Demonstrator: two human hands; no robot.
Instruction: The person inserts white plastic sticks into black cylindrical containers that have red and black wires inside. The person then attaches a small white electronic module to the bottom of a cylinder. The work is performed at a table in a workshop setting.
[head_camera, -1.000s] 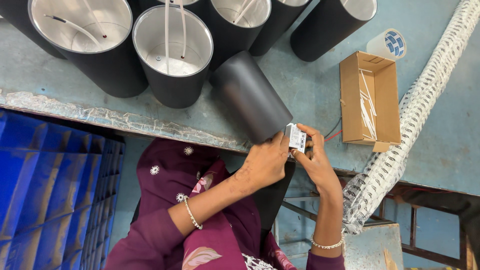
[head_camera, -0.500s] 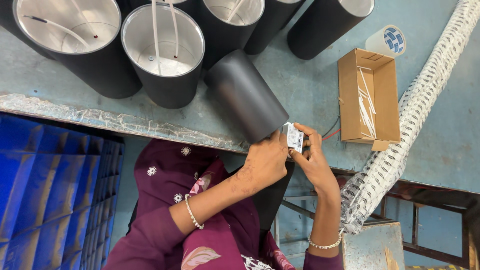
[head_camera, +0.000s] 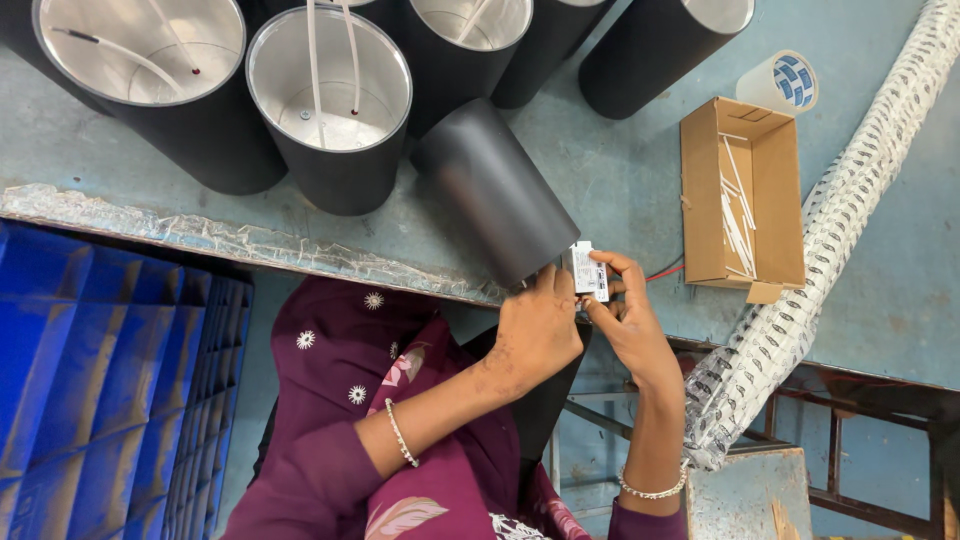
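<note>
A grey-blue workbench (head_camera: 620, 170) carries upright black cylinder housings (head_camera: 330, 110) with white inner walls and wires. One black cylinder (head_camera: 495, 190) lies tilted on its side, its lower end at the bench edge. Beside it sits an open cardboard box (head_camera: 742, 195), then a tape roll (head_camera: 780, 82). The left hand (head_camera: 535, 330) and right hand (head_camera: 625, 320) together pinch a small white driver module (head_camera: 585, 270), held against the tilted cylinder's end, with red and black wires (head_camera: 665, 272) trailing right.
</note>
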